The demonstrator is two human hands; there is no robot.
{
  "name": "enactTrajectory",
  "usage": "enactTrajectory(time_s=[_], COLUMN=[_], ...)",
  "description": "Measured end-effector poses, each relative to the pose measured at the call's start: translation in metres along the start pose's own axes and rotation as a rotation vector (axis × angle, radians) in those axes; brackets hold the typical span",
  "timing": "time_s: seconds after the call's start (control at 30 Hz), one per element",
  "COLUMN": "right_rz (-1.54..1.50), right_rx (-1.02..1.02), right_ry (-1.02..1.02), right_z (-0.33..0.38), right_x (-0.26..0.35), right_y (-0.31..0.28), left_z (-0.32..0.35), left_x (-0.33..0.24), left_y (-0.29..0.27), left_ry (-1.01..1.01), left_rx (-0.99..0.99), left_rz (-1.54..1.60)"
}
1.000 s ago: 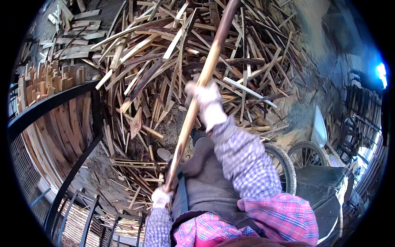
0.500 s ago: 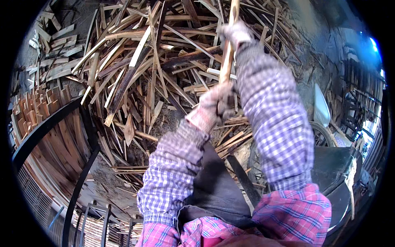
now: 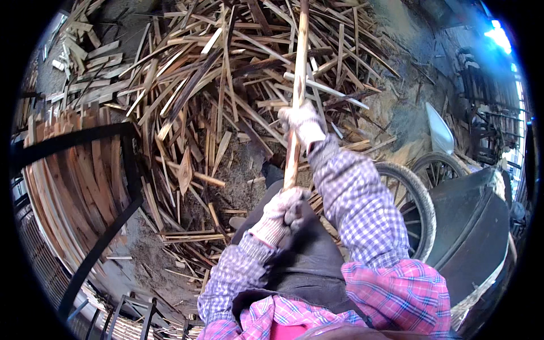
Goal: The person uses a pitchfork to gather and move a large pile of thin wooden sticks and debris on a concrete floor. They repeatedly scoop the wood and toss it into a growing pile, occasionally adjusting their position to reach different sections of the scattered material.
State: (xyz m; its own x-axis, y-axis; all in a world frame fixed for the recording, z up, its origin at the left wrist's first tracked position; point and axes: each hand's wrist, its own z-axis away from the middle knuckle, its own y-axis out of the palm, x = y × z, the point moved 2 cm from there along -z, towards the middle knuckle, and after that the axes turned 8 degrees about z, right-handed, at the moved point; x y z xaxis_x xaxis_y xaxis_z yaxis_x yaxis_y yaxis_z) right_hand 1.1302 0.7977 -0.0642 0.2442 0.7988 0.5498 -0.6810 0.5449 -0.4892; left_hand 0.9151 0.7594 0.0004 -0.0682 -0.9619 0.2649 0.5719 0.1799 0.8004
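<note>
A long, pale wooden pole [image 3: 300, 62] runs from in front of my body up past the top edge of the view. My left hand [image 3: 285, 211], in a pale knit glove, is closed round its near end, above my dark-trousered thigh. Farther up the pole, my gloved right hand [image 3: 304, 122] grips it too. Beyond both hands spreads a big tangled heap of wood offcuts and strips [image 3: 195, 85]. The pole's far end is out of view, so what it carries, if anything, cannot be made out.
At left, a dark metal frame [image 3: 79, 137] holds a stack of upright wooden slats [image 3: 79, 181]. To my right stands a dark cart [image 3: 473, 218] with spoked wheels [image 3: 428, 224]. A white curved panel [image 3: 439, 129] leans beyond it. Short boards [image 3: 102, 79] lie at far left.
Both hands have drawn the pole back toward my body, coming lower in the view. The view has shifted, showing more of the cart and its wheels.
</note>
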Motion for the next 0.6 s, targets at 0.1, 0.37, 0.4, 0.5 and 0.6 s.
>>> enactTrajectory(time_s=[0.1, 0.37, 0.4, 0.5, 0.6], right_rz=[-0.083, -0.351, -0.414, -0.278, -0.182], right_rx=[-0.009, 0.156, 0.164, 0.168, 0.101], right_ry=[0.070, 0.101, 0.037, -0.023, -0.041], right_z=[0.091, 0.250, 0.245, 0.230, 0.184], right_x=[-0.043, -0.062, -0.064, -0.058, -0.030], right_y=[0.026, 0.070, 0.073, 0.081, 0.080], left_z=[0.074, 0.232, 0.231, 0.231, 0.222], left_x=[0.047, 0.111, 0.109, 0.093, 0.063], left_y=[-0.034, -0.061, -0.059, -0.043, -0.049], left_ry=[-0.025, -0.098, -0.105, -0.095, -0.079], left_rx=[-0.207, -0.087, -0.065, -0.222, -0.228], left_rz=[-0.010, 0.209, 0.193, 0.136, 0.107])
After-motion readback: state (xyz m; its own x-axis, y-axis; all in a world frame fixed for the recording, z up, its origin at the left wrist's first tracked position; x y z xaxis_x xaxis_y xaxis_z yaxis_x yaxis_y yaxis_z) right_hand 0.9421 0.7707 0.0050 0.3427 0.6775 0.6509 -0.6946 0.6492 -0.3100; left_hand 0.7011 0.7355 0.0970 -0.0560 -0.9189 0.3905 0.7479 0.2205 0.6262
